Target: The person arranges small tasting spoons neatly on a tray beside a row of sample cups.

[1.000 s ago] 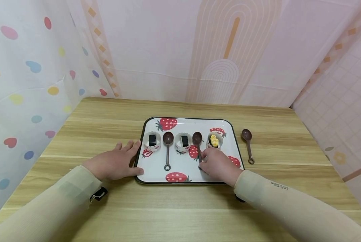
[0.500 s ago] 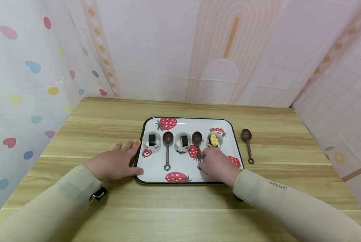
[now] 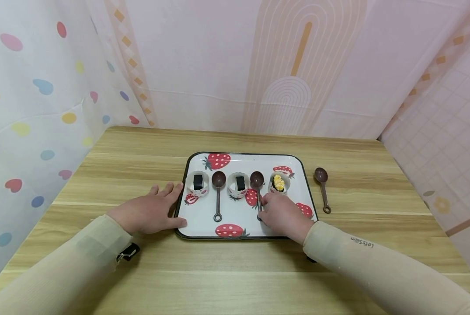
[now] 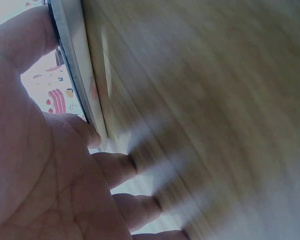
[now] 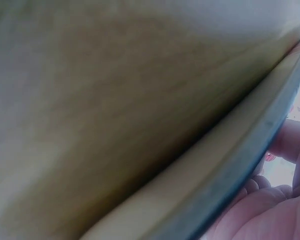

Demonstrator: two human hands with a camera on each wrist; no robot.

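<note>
Right grip on a brown spoon in the tray

The spoon lies right of the tray's centre, handle toward the near edge. Finger and thumb seem to pinch that handle; the left grip, spread and holding nothing, rests at the tray's left edge. Straightening the spoon seems the step in hand; the next move calls for letting go without dragging it.

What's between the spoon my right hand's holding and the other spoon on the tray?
The middle cup, with a dark piece in it, stands between the spoon at your right hand and the left spoon, as the head view shows.
</note>
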